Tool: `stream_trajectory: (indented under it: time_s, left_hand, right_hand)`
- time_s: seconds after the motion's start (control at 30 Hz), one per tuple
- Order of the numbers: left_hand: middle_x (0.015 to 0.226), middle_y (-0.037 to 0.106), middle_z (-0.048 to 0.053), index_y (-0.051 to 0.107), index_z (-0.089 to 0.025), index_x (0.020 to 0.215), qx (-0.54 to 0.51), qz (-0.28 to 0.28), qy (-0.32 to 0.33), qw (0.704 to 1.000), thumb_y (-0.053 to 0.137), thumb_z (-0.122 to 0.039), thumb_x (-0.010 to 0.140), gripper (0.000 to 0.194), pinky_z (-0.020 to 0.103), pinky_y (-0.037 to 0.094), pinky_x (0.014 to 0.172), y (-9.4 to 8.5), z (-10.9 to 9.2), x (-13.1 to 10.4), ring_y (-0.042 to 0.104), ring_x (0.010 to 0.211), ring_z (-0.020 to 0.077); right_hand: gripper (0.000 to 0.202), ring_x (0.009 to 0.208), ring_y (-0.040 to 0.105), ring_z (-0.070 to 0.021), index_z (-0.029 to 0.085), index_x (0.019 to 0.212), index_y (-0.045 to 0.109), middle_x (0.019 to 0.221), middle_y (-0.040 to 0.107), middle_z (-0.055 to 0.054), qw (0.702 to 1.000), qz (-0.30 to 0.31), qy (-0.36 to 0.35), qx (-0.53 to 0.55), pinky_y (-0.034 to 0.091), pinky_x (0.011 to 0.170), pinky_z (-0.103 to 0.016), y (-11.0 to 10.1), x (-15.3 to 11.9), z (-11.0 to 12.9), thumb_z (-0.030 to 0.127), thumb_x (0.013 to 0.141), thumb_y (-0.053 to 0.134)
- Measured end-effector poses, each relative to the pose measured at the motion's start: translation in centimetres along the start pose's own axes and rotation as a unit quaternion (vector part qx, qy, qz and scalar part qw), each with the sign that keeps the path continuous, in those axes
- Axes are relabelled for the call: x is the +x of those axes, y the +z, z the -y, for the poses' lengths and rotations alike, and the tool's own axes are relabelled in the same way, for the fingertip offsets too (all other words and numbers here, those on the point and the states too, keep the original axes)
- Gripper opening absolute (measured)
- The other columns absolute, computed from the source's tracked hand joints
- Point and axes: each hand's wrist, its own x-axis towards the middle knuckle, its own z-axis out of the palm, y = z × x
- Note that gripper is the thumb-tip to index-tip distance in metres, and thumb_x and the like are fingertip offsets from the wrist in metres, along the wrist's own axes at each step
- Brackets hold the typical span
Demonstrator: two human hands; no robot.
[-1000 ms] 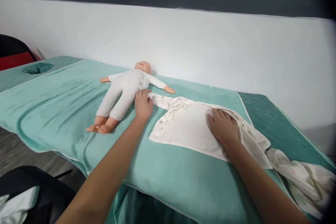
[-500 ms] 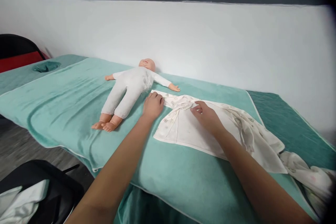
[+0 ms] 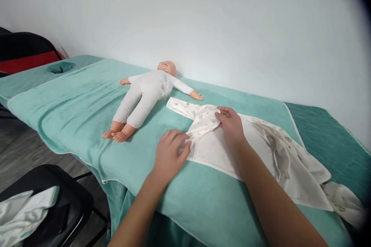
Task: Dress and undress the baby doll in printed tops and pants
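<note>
A white baby garment with small printed figures (image 3: 214,152) lies spread on the green cover, one sleeve stretched toward the doll. My right hand (image 3: 230,123) pinches the garment's fabric near the base of that sleeve. My left hand (image 3: 172,154) is at the garment's left edge, its fingers curved and apart from the thumb; whether the fingertips touch the cloth is hard to tell. A baby doll in a white suit (image 3: 150,85) lies on its back beyond my left hand, arms spread, one hand near the sleeve's end.
The green-covered bed (image 3: 87,104) runs along a white wall. At its right end lies a bunched white cloth (image 3: 344,200). A black chair (image 3: 72,197) bearing folded cloths (image 3: 26,216) stands front left; a black and red chair (image 3: 29,52) stands back left.
My left hand has moved from the sleeve down to the garment's left edge. My right hand has taken hold of the fabric and the front part is shifted. The view has turned slightly.
</note>
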Motion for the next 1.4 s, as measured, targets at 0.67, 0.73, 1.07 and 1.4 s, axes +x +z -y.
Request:
stream_trajectory:
  time_s: [0.67, 0.73, 1.07, 1.4]
  left_hand:
    - [0.094, 0.066, 0.005, 0.064, -0.019, 0.105, 0.024, -0.012, 0.01, 1.0, 0.051, -0.02, 0.096, 0.016, 0.035, 0.045, 0.076, 3.8, -7.2, -2.9, 0.056, 0.086, 0.0192]
    - [0.093, 0.066, 0.005, 0.064, -0.019, 0.104, 0.008, 0.0, 0.017, 1.0, 0.05, -0.02, 0.096, 0.015, 0.035, 0.046, 0.076, 4.6, -7.8, -2.9, 0.057, 0.086, 0.0191]
    - [0.095, 0.067, 0.005, 0.063, -0.021, 0.104, -0.066, 0.014, -0.053, 0.996, 0.047, -0.023, 0.099, 0.017, 0.034, 0.047, 0.08, 5.1, -7.1, -3.2, 0.059, 0.09, 0.0189]
    - [0.089, 0.067, 0.003, 0.066, -0.02, 0.099, -0.145, -0.003, -0.12, 0.982, 0.046, -0.028, 0.098, 0.022, 0.03, 0.045, 0.077, 4.8, -7.2, -3.0, 0.059, 0.083, 0.0165]
  right_hand:
    - [0.038, 0.081, 0.065, -0.0181, 0.021, 0.101, 0.066, 0.116, 0.071, -0.007, 0.995, -0.009, -0.011, -0.101, 0.048, 0.071, -0.031, -3.2, 0.9, 0.1, 0.02, 0.064, 0.057]
    - [0.036, 0.074, 0.063, -0.0169, 0.021, 0.102, 0.065, 0.114, 0.072, -0.006, 0.99, -0.011, -0.017, -0.139, 0.046, 0.066, -0.03, -3.7, 1.0, 0.2, 0.022, 0.067, 0.057]
    - [0.032, 0.074, 0.064, -0.0216, 0.023, 0.104, 0.065, 0.085, 0.071, -0.003, 0.962, 0.016, 0.001, -0.274, 0.044, 0.069, -0.033, -3.7, 1.1, 0.7, 0.039, 0.077, 0.059]
    - [0.031, 0.072, 0.062, -0.0223, 0.024, 0.097, 0.069, 0.076, 0.069, -0.002, 0.969, 0.047, 0.008, -0.244, 0.046, 0.07, -0.035, -4.3, 0.9, 1.3, 0.042, 0.072, 0.067]
